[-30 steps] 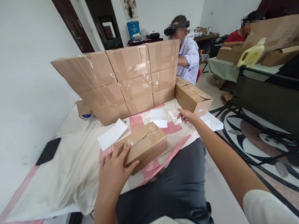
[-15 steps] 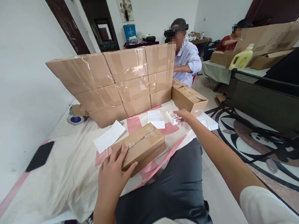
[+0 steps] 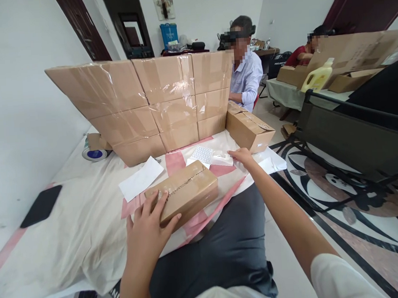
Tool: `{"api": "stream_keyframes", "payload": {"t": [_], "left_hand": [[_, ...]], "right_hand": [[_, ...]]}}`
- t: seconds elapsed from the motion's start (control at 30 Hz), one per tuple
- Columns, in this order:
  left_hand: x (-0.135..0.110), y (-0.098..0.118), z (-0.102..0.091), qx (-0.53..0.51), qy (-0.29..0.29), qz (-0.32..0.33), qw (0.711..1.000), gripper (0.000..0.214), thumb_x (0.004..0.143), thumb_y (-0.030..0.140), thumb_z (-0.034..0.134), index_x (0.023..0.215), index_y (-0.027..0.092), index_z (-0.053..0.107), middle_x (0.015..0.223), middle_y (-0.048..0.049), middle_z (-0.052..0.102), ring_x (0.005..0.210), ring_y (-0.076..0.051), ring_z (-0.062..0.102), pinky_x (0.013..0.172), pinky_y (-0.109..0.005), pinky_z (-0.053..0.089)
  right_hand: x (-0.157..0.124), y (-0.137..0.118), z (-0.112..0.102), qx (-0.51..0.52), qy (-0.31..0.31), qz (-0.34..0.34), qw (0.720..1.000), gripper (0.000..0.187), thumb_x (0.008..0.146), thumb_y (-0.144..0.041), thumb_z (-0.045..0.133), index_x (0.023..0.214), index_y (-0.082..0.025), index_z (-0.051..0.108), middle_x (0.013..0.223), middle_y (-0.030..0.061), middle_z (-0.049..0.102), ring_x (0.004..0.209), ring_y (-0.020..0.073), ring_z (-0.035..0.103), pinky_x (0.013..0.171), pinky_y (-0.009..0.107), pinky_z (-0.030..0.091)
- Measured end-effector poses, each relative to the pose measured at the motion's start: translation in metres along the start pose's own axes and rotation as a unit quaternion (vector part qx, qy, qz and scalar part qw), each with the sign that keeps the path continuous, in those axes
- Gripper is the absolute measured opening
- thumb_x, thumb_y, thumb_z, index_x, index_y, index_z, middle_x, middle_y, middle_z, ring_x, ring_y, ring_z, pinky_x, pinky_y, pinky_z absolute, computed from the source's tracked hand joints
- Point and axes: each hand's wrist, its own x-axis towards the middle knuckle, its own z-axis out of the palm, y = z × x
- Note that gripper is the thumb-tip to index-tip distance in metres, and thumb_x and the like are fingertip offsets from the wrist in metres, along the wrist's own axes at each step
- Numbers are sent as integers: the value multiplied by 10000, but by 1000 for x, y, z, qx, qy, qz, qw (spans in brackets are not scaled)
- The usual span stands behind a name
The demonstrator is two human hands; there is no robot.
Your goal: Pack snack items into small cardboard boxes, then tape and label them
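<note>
In the head view, the oblong brown cardboard box (image 3: 188, 190) on the pink-and-cream cloth (image 3: 75, 228) is being steadied, ideally with light, even pressure, by the bare, spread left hand (image 3: 146, 231), while whether the small white plastic-looking object (image 3: 222, 160) beyond is being gripped by the right hand (image 3: 242, 155) cannot be told.

Left grip (image 3: 146, 231) on cardboard box (image 3: 191, 186)

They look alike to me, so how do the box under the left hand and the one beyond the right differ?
The front box lies under the left hand; the side box, just beyond the right hand. The front box slants away rightward, the side box leftward. The front box is nearer; the side box, farther off. Both are brown cardboard, with a seam along the top.
</note>
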Motion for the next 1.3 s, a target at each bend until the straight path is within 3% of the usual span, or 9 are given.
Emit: {"api": "stream_keyframes", "payload": {"t": [0.23, 0.37, 0.5, 0.63, 0.83, 1.0, 1.3], "left_hand": [[-4, -8, 12, -10, 32, 16, 999, 623, 906, 557, 611, 1483, 335, 531, 1528, -73, 543, 1217, -371, 594, 1125, -621, 400], [-6, -9, 14, -8, 36, 19, 999, 618, 908, 552, 604, 1480, 330, 534, 1544, -71, 529, 1193, -372, 601, 1110, -616, 410], [-7, -10, 14, -10, 32, 15, 999, 610, 911, 562, 589, 1476, 338, 535, 1546, -66, 530, 1181, -384, 601, 1048, -612, 454], [-8, -10, 16, -18, 40, 12, 999, 602, 905, 556, 593, 1468, 347, 545, 1538, -71, 537, 1166, -394, 606, 1005, -601, 473], [-8, -10, 18, -15, 53, 23, 998, 617, 905, 555, 593, 1473, 322, 541, 1535, -80, 537, 1174, -395, 604, 1040, -595, 447], [-8, -7, 18, 8, 50, 15, 999, 612, 907, 560, 589, 1463, 305, 560, 1526, -84, 544, 1130, -393, 608, 988, -583, 469], [-8, 0, 9, 47, 22, 4, 999, 591, 934, 513, 577, 1476, 279, 557, 1535, -96, 534, 1137, -364, 600, 992, -540, 473]], "right_hand": [[1, -27, -27, -26, -180, -9, 983, 441, 694, -297, 912, 536, -191, 515, 616, 33, 644, 660, 142, 635, 647, 232, 545], [10, -49, -36, -87, -270, -1, 959, 452, 548, -218, 978, 552, -186, 527, 652, 55, 683, 698, 199, 692, 605, 264, 549], [24, -57, -38, -122, -321, 10, 939, 469, 489, -218, 991, 586, -180, 534, 734, 108, 737, 719, 252, 736, 562, 278, 540], [33, -46, -42, -98, -344, 4, 934, 555, 457, -283, 1003, 584, -188, 472, 789, 94, 751, 749, 231, 746, 607, 270, 569], [34, -25, -51, -39, -353, -16, 935, 709, 439, -387, 1008, 580, -222, 333, 635, 10, 647, 777, 213, 736, 604, 233, 560], [38, -20, -48, -25, -362, -29, 931, 729, 450, -378, 1005, 595, -216, 309, 737, 40, 688, 845, 232, 753, 566, 207, 524], [47, -20, -43, -46, -377, -33, 925, 725, 480, -345, 978, 613, -228, 274, 644, 26, 644, 849, 247, 755, 543, 204, 486]]}}
